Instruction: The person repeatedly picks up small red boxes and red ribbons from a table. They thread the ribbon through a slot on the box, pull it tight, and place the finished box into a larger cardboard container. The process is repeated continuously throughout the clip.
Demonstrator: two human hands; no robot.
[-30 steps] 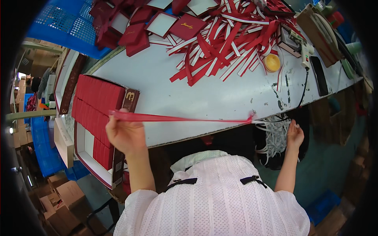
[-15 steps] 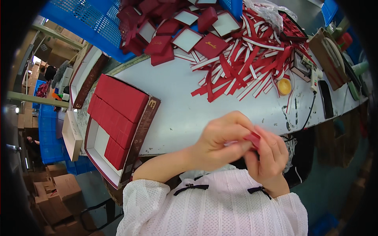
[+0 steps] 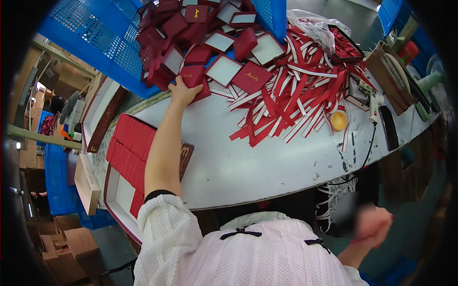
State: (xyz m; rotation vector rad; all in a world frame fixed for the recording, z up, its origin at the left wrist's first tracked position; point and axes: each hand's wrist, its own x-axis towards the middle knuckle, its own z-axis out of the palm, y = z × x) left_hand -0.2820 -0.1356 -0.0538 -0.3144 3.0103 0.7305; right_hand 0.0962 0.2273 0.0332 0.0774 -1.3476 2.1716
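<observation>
My left hand (image 3: 181,94) reaches far across the table and grips a small dark red gift box (image 3: 193,76) at the near edge of a heap. The fingers sit on its left side and the thumb on its right. Around it lie several more red boxes and lids, some showing white insides, such as the white-lined box (image 3: 224,70). My right hand (image 3: 373,226) is past the table's near edge at the lower right. It is smeared, as is a dark patch beside it, and I cannot make out its fingers or anything in them.
A carton (image 3: 110,188) partly filled with red boxes stands at left, partly behind my left arm. Red and white ribbon strips (image 3: 276,107) are piled at right, near a round yellow tub (image 3: 338,121) and a cable (image 3: 369,148). A blue crate (image 3: 95,43) borders the heap.
My hands were together over the near edge, fingering a small red piece. The left has gone up and left onto a box; the right has dropped down and right. The view has shifted slightly.
</observation>
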